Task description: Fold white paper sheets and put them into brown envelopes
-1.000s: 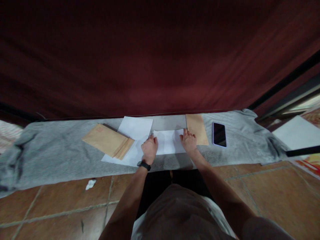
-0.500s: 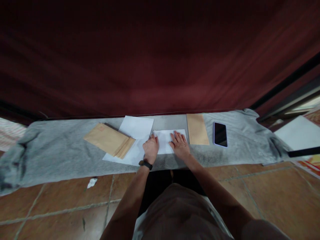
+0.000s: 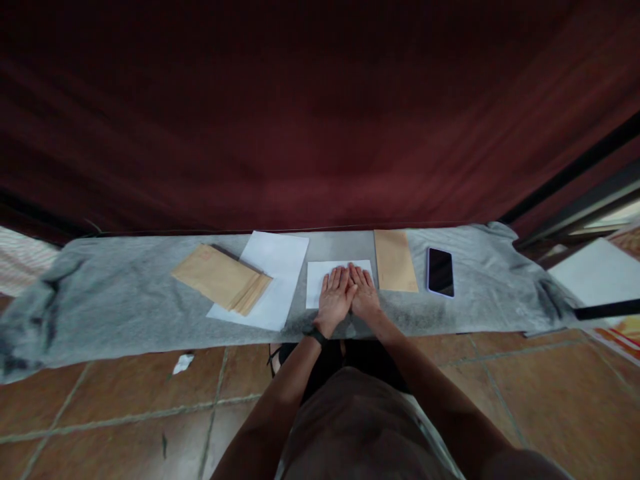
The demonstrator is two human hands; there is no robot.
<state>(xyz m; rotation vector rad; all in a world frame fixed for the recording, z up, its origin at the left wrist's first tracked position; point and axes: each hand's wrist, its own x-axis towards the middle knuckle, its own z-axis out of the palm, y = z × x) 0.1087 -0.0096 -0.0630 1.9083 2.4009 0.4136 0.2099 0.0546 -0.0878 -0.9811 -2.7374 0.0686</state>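
A folded sheet of white paper (image 3: 314, 285) lies crosswise in front of me on the grey cloth. My left hand (image 3: 335, 297) rests flat on its middle, fingers stretched out and pointing away from me. Right beside it, my right hand (image 3: 363, 292) presses flat on the paper's right part, the two hands touching at the thumbs. Both are open and hold nothing. Just right of the paper lies a single brown envelope (image 3: 396, 261). To the left, a fanned stack of brown envelopes (image 3: 217, 277) partly covers larger white sheets (image 3: 283, 257).
A phone (image 3: 441, 273) with a pale purple edge lies right of the single envelope. The grey cloth (image 3: 125, 300) covers a long narrow surface, with a dark red curtain (image 3: 300, 133) behind it. A white scrap (image 3: 183, 363) is on the tiled floor (image 3: 125, 393).
My left hand has moved right from the paper's left edge, and its curled fingers are now spread flat beside my right hand. The right hand has stayed almost in place.
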